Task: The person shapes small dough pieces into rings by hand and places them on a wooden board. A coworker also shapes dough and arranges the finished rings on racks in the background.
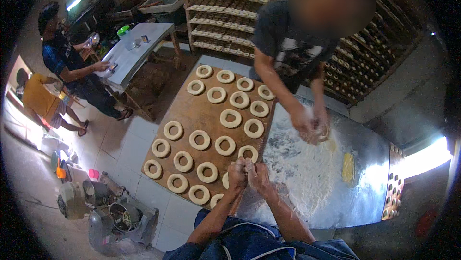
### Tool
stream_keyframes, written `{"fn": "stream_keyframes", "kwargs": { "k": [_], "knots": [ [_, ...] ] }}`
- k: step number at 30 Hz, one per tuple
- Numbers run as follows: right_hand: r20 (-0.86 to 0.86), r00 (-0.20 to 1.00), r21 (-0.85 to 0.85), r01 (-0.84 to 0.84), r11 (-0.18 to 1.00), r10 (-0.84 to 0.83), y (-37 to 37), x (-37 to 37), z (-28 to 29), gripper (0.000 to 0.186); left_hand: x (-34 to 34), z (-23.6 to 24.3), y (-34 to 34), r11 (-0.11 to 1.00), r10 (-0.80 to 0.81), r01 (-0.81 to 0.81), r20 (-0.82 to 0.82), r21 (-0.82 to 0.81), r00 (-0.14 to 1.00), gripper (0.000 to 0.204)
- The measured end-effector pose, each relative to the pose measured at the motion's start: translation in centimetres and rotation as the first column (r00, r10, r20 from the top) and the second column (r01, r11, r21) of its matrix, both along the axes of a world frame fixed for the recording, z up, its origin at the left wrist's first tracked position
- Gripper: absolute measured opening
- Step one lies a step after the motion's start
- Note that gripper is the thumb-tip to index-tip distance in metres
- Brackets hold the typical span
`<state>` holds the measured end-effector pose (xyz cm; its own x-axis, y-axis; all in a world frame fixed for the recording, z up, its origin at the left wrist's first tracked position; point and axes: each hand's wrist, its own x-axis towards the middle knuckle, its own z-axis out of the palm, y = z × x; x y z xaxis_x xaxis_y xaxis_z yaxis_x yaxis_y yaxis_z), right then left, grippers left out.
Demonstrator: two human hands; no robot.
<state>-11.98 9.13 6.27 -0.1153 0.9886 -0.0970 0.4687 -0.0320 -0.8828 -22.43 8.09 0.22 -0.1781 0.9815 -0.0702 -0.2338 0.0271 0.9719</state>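
Observation:
Both of my hands come together over the right edge of a brown wooden board. My left hand is curled closed, and my right hand is closed beside it, their fingertips meeting. A pale dough ring shows just beyond the fingertips, its near edge covered by them. Whether the fingers grip this ring or another bit of dough is hidden. Several more dough rings lie in rows on the board, and a few are partly behind my left forearm.
Right of the board, a metal table bears scattered flour and a yellow dough piece. Across it a co-worker's floury hands work, blurred. Racks of rings stand behind. Two people and a white table are left; a machine stands lower left.

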Motion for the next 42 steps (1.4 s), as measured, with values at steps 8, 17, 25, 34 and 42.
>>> {"fn": "stream_keyframes", "kwargs": {
  "k": [8, 17, 25, 34, 42],
  "knots": [
    [-0.04, 0.973, 0.067, -0.225, 0.972, 0.228, 4.6, -7.7, 2.0, 0.055, -7.8, -4.0, 3.8, 0.985, 0.115, -0.115, 0.006, 0.131, 0.993, 0.044],
    [0.161, 0.98, 0.091, -0.134, 0.987, 0.118, 9.8, -15.9, -3.0, 0.068, -14.8, -1.3, 9.8, 0.937, 0.33, -0.19, 0.559, -0.294, 0.761, 0.037],
    [0.115, 0.9, -0.119, -0.408, 0.905, 0.421, 13.3, -18.5, 3.0, 0.054, -19.4, 2.2, 11.0, 0.966, 0.259, -0.256, 0.215, -0.04, 0.942, 0.041],
    [-0.218, 0.873, 0.067, -0.432, 0.899, 0.436, 20.3, -21.7, 2.4, 0.038, -27.8, 1.1, 18.4, 0.944, 0.325, -0.31, 0.156, -0.116, 0.933, 0.045],
    [0.419, 0.876, -0.016, -0.255, 0.967, 0.238, 23.7, -21.6, -4.1, 0.079, -32.3, -2.3, 23.3, 0.953, 0.248, -0.264, -0.878, 0.146, 0.41, 0.027]
  ]
}}
